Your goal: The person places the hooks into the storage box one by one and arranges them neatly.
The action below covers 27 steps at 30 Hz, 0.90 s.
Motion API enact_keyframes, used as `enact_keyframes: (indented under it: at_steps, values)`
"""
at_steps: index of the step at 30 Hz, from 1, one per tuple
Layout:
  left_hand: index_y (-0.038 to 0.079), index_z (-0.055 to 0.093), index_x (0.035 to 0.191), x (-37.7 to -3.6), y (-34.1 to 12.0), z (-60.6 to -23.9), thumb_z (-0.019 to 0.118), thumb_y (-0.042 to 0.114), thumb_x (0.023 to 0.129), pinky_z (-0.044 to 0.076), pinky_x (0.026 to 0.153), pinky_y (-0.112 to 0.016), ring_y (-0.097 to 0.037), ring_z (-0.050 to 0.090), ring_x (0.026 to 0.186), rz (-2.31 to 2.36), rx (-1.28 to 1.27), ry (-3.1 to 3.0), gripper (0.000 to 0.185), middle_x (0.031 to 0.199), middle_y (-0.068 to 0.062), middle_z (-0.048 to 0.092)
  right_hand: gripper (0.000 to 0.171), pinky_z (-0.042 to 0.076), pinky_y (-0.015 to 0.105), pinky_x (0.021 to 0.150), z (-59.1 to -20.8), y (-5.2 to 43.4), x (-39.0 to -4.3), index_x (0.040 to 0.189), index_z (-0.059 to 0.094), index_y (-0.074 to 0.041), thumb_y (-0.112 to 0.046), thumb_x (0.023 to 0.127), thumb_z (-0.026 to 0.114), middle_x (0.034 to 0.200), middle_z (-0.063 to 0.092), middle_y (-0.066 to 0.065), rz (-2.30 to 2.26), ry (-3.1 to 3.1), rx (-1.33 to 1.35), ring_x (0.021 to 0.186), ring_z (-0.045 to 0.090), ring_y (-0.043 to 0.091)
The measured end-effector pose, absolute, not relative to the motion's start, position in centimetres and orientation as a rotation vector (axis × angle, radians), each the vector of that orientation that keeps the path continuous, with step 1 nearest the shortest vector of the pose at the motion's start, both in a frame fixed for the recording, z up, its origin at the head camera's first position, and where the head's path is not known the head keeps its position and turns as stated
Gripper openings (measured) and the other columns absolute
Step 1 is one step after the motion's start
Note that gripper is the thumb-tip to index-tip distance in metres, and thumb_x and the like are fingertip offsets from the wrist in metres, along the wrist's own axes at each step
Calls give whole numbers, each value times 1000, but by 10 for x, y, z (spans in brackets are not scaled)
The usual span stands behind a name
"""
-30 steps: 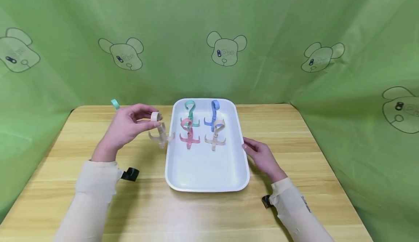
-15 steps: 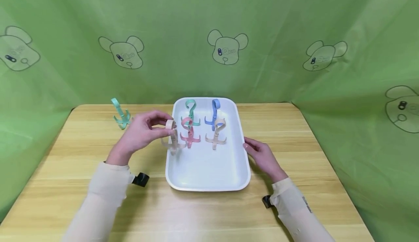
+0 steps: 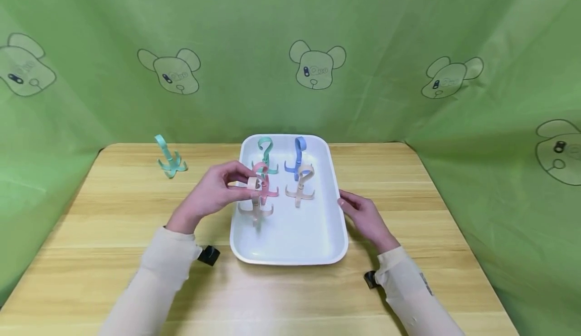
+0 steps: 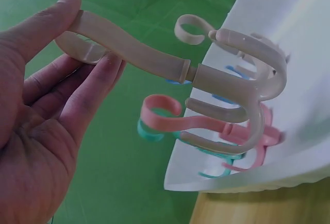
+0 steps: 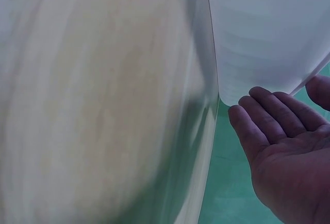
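My left hand [image 3: 213, 194] pinches the beige hook [image 3: 255, 206] over the white tray [image 3: 290, 245]; my right hand [image 3: 365, 220], fingers relaxed, touches the tray's edge on the counter [image 3: 113, 215].

4 plastic hooks, teal [image 3: 265, 154], blue [image 3: 296, 158], pink [image 3: 268, 187] and beige [image 3: 301, 187], crowd the far half of the white rectangular tray [image 3: 290, 253]. Its near half lies bare, open from above.
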<state>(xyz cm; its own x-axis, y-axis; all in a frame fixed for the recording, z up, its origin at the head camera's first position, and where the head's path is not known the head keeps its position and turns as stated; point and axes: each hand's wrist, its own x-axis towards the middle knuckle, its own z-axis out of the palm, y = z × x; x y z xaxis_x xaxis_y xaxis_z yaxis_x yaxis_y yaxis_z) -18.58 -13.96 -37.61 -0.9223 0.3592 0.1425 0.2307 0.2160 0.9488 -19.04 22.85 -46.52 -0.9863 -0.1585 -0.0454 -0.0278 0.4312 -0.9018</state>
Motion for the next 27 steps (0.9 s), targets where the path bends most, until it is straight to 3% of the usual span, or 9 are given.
enact_keyframes:
  at_steps: [6,17,27]
  values:
    - [4,66,102,-185,-132,-385,86,9,76,56,75,-32,-26,64,91,1801,578,2331,33,98,-10,67,48,43,46,104,-467,228,-190,139,51,3,-29,103,55,134,56,21,-1607,2542,-162,124,52,34]
    - [-1,63,105,-186,-123,-403,86,8,76,56,80,-29,-25,62,94,1765,547,2241,37,104,-13,65,48,43,45,103,-467,227,-192,139,51,2,-29,102,55,134,56,21,-1622,2528,-176,123,53,34]
    - [3,64,103,-185,-115,-413,86,9,76,57,81,-32,-24,61,94,1708,535,2241,35,104,-10,63,41,45,47,101,-443,220,-183,136,48,11,-13,103,52,131,55,28,-1601,2537,-205,120,54,39]
